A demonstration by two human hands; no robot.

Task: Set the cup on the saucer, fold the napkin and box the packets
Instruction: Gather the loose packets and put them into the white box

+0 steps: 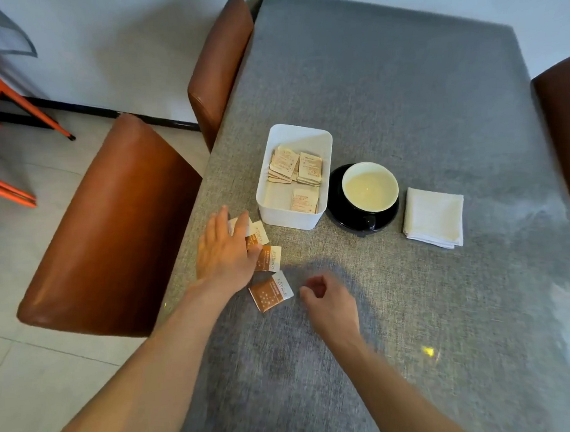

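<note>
A white box point(267, 197) holds several pale packets point(296, 169). To its right a cup point(370, 186) with a cream inside stands on a black saucer point(338, 209). A folded white napkin point(434, 216) lies right of the saucer. Several brown-and-white packets lie loose near the table's left edge, one point(270, 291) nearest me and another point(268, 258) above it. My left hand point(224, 248) lies flat with fingers spread over the farther loose packets, covering part of them. My right hand point(329, 301) hovers just right of the nearest packet, fingers curled, holding nothing.
The table point(386, 95) wears a grey woven cloth. Two brown leather chairs point(112, 231) stand along its left side and another point(563, 125) at the right edge. An orange metal frame point(3, 98) stands on the tiled floor at far left.
</note>
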